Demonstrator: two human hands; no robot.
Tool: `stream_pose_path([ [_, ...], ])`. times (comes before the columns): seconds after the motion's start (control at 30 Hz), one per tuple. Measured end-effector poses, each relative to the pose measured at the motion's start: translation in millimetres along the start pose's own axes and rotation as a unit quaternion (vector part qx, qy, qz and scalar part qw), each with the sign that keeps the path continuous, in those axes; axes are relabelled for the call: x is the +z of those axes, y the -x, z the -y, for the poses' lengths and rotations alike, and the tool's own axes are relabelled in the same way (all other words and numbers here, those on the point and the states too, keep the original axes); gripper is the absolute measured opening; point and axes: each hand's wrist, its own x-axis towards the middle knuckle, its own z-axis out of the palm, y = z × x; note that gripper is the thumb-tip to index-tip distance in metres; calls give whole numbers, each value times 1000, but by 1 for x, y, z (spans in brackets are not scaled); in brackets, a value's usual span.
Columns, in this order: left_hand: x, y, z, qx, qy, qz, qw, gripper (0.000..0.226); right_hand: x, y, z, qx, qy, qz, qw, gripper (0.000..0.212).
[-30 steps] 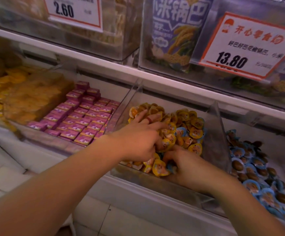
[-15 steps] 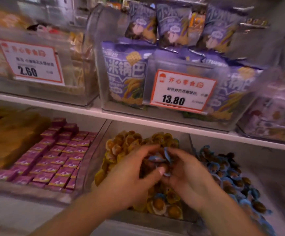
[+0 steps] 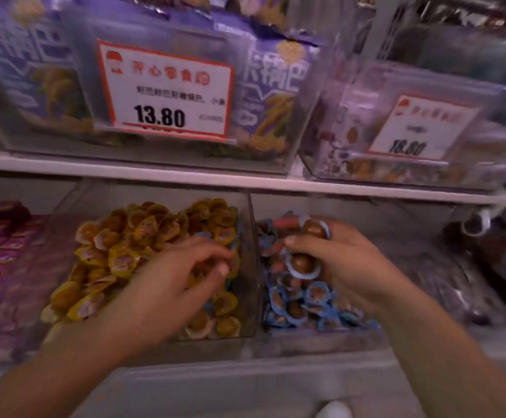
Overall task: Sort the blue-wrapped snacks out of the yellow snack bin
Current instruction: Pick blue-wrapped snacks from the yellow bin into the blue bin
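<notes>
Blue-wrapped snacks, part in yellow bin, part in bin to its right.
Yellow snack bin (image 3: pixel 247 267): clear walls, heaped w/ yellow packs. Blue-wrapped snacks (image 3: pixel 301 263): round brown centre, blue rim; a few at bin's right edge, several held over right-hand pile.

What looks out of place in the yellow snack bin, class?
A few blue-wrapped snacks lie among the yellow ones, along the right wall of the yellow bin, near the left hand. They match the blue bin next door, where the right hand holds some.
</notes>
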Motion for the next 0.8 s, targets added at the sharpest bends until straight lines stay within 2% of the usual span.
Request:
stream_pose_path([
  [0.03,0,-3,5,-34,-10,42,998,14,-17,1,-4,0,111,-7,994,19],
  [0.1,-1,-6,19,-75,-60,139,986,12,-44,2,-14,37,293,22,955,20],
  [0.17,-2,-4,32,-83,-125,219,964,10,-57,-1,-27,80,379,50,920,25],
  [0.23,-1,-3,41,-87,-151,275,946,32,-56,-7,-38,51,433,11,900,23],
  [0.3,2,-4,46,-72,-161,286,942,60,-42,-13,-41,-31,427,-43,903,26],
  [0.4,11,-6,48,-30,-207,275,938,73,3,-15,-40,-124,335,-42,933,35],
  [0.47,15,-10,46,-16,-220,271,937,68,31,-14,-47,-139,321,-47,936,46],
  [0.57,21,-15,42,-15,-249,273,929,55,51,-17,-56,-133,285,-77,946,36],
  [0.63,23,-17,40,-35,-241,296,924,54,52,-20,-56,-122,258,-67,956,32],
  [0.73,16,-20,42,-60,-209,315,924,54,49,-22,-57,-116,251,-54,960,43],
  [0.8,6,-20,44,-49,-237,291,926,47,48,-21,-57,-118,259,-50,957,45],
])
